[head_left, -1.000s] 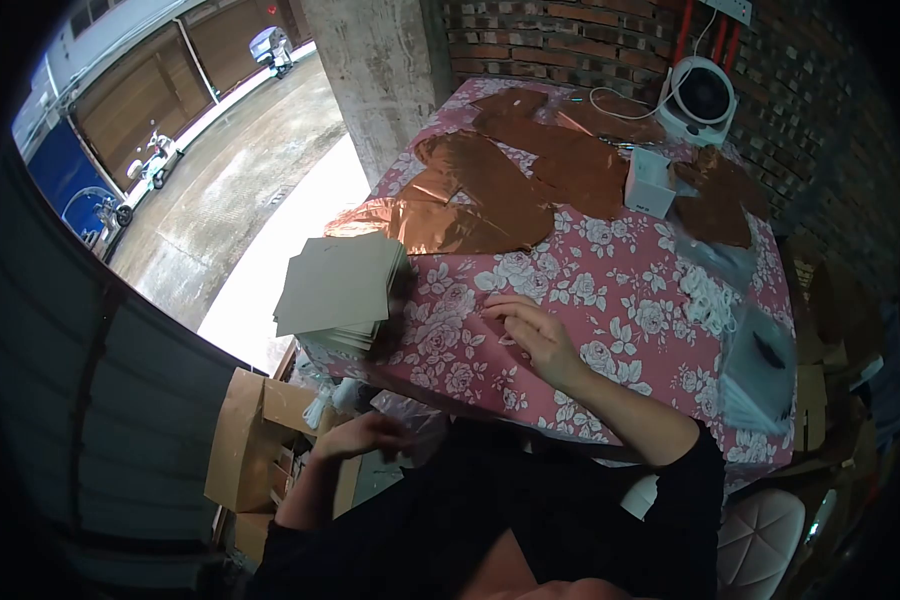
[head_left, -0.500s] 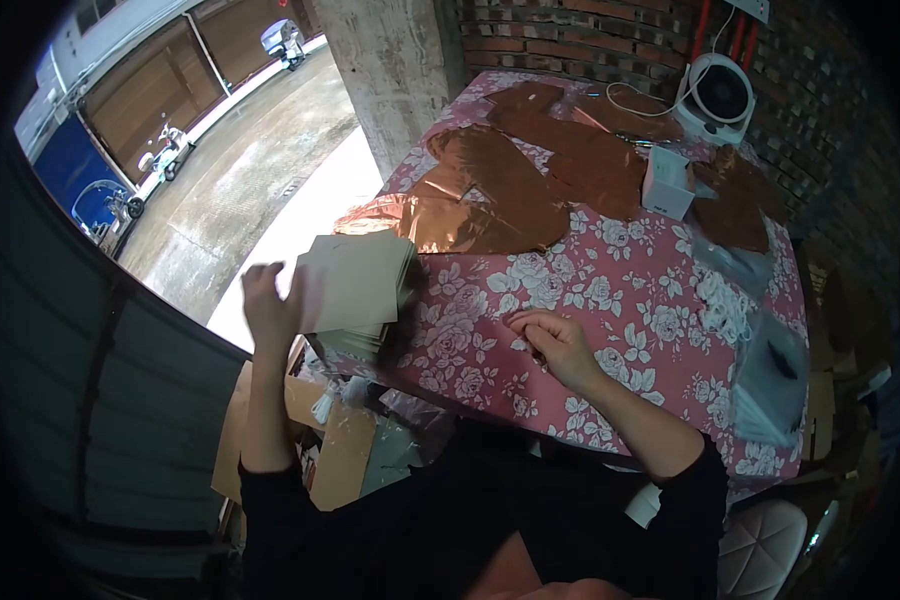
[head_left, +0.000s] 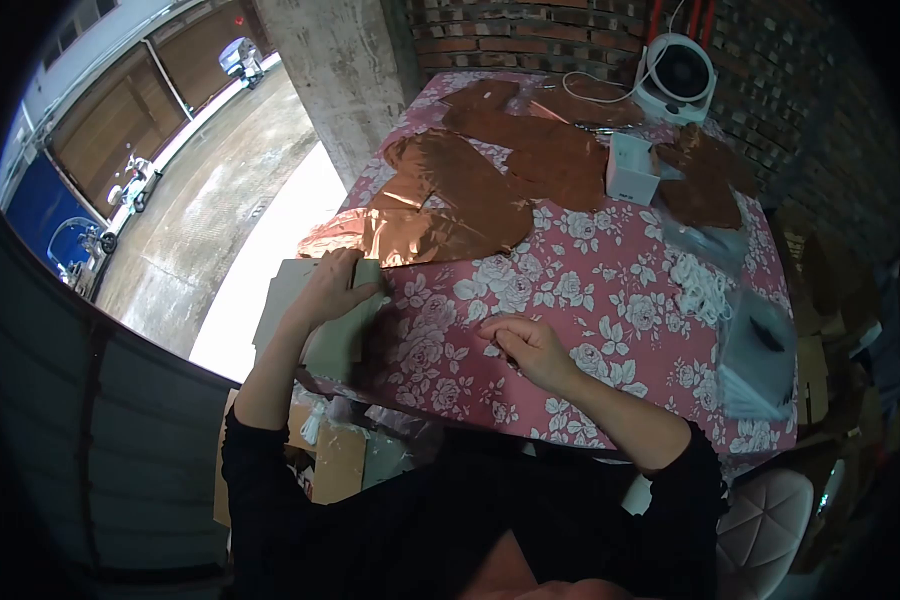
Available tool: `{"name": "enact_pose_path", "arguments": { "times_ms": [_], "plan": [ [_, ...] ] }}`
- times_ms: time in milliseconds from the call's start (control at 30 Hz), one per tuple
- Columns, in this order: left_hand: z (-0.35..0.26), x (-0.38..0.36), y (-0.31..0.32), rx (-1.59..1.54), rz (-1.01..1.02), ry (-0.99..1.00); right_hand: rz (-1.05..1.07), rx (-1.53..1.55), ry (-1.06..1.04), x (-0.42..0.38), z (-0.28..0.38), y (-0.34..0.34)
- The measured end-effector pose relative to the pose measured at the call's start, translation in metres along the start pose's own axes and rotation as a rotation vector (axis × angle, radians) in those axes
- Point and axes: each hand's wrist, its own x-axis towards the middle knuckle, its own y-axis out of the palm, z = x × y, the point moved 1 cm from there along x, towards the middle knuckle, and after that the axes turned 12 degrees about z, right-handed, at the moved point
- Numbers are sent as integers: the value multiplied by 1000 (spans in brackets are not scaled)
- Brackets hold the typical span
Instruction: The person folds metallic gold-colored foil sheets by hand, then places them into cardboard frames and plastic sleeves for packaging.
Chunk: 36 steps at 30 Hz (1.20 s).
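A stack of pale card sheets (head_left: 335, 345) lies on the left front corner of the table. On top of it rests my left hand (head_left: 332, 285), its fingers reaching toward the far edge and its thumb spread to the right. My right hand (head_left: 532, 352) is over the flowered tablecloth, right of the stack. Its fingers are curled together, and whatever may be inside them is hidden. Just beyond the stack is a shiny copper-coloured foil balloon (head_left: 450, 225), lying flat.
More flat copper-coloured foil balloons (head_left: 560, 165) lie farther back. A white box (head_left: 632, 170), a white fan (head_left: 678, 75), a heap of white string (head_left: 700, 290) and clear plastic bags (head_left: 758, 370) are to the right. An open cardboard box (head_left: 338, 465) stands below the table's left front.
My left hand has moved from the stack's left side onto its top. My right hand keeps its curled pose over the tablecloth. The whole view has shifted slightly.
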Motion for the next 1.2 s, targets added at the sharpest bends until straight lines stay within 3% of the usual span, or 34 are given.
{"name": "enact_pose_path", "arguments": {
  "times_ms": [167, 233, 267, 333, 367, 467, 500, 567, 800, 867, 967, 1100, 1167, 1200],
  "plan": [
    [-17, -3, -9, -11, 56, 90, 3, -21, -9, 0, 1, 0],
    [-24, 7, -9, 149, -145, 227, 1, -47, -19, 1, 2, -1],
    [-25, 17, -8, 146, -146, 228, -5, -34, -21, 1, 1, 0],
    [-34, 44, -6, 78, -137, 420, -4, -22, -15, 0, 1, 1],
    [-56, 55, -10, -33, -20, 381, 1, -28, -19, 0, 2, 1],
    [-54, 113, 41, -161, -143, 842, 20, -35, -45, 1, -1, 1],
    [-71, 115, 44, -158, -151, 847, 34, -35, -66, 1, -2, 0],
    [-104, 114, 49, 241, -217, 632, 30, -59, -73, 1, -1, -1],
    [-94, 146, 73, 335, -216, 668, 11, -103, -66, 0, 3, 0],
    [-100, 149, 72, 154, -94, 241, 10, -93, -48, -1, 7, 0],
    [-85, 167, 68, 196, 69, 242, 11, -85, -23, -2, 6, 1],
    [-51, 185, 90, -3, -60, 466, 9, -75, 1, -1, 6, 2],
    [-61, 182, 82, -428, 83, 178, 9, -65, 8, 0, 7, 3],
    [-56, 186, 85, -429, 85, 178, 6, -55, 15, 0, 7, 3]
  ]
}}
